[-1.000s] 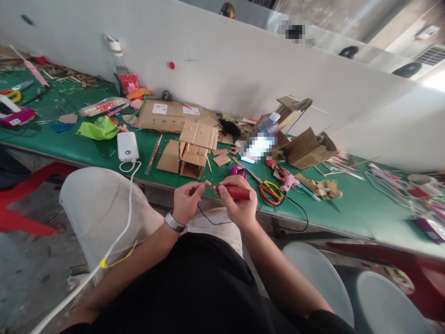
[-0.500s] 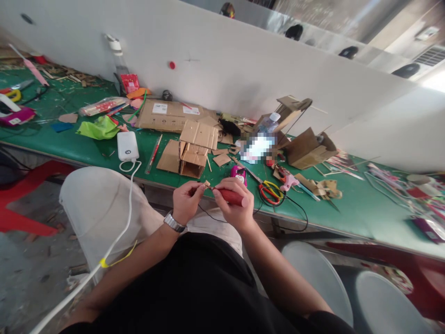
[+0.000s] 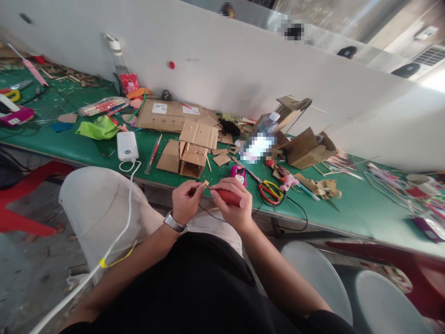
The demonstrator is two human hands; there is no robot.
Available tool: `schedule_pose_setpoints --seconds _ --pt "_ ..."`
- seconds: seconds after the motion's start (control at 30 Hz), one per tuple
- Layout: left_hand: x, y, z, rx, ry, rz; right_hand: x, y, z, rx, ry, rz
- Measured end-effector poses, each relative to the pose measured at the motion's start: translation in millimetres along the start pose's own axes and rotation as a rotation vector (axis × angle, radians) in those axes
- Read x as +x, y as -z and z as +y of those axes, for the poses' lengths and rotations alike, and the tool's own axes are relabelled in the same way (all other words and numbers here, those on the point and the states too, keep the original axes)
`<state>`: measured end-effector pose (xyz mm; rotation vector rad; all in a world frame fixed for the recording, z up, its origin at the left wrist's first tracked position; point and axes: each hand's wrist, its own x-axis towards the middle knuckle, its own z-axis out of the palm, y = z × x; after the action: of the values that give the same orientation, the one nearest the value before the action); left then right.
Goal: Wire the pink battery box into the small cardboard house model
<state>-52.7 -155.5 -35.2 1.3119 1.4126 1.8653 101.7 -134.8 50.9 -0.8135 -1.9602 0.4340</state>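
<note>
My left hand (image 3: 186,200) is closed, with thumb and fingertips pinching a small tan piece of cardboard (image 3: 206,183) just off the table's front edge. Wrapped in my right hand (image 3: 233,208) is a red-handled awl (image 3: 232,198), its thick handle angled down to the right. The thin shaft points left at the cardboard piece; whether its tip has pierced the piece is too small to tell. Behind my hands, a folded cardboard box construction (image 3: 193,157) stands on the green table (image 3: 215,180).
A white power bank (image 3: 127,146) has a white cable running down past my left arm. To the right lie yellow-and-red scissors (image 3: 272,191), a pink glue gun (image 3: 288,180) and a lit phone (image 3: 257,147). A magenta device (image 3: 238,175) sits just beyond my right hand. Grey stools (image 3: 313,273) stand lower right.
My right hand and the awl have shifted very slightly to the left. The left hand and the cardboard piece stay almost where they were.
</note>
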Motion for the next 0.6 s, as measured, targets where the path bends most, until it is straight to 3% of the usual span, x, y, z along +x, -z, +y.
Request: schedule_pose_setpoints --seconds 0.1,0.2,0.3,0.47,0.6 --pt "0 0.1 0 0.012 -0.013 0.006 -1 0 -1 0.002 0.01 -0.029" --pt "0 0.5 3 0.025 -0.039 0.01 -2 -2 1 0.006 -0.048 0.043" --pt "0 1.0 6 0.033 -0.08 0.003 -2 -6 3 0.108 -0.197 0.142" --pt "-2 1.7 9 0.089 -0.174 0.006 -3 -14 11 0.483 -0.573 0.206" --pt "-3 1.8 8 0.11 -0.201 0.001 -5 -15 16 0.543 -0.603 0.203"
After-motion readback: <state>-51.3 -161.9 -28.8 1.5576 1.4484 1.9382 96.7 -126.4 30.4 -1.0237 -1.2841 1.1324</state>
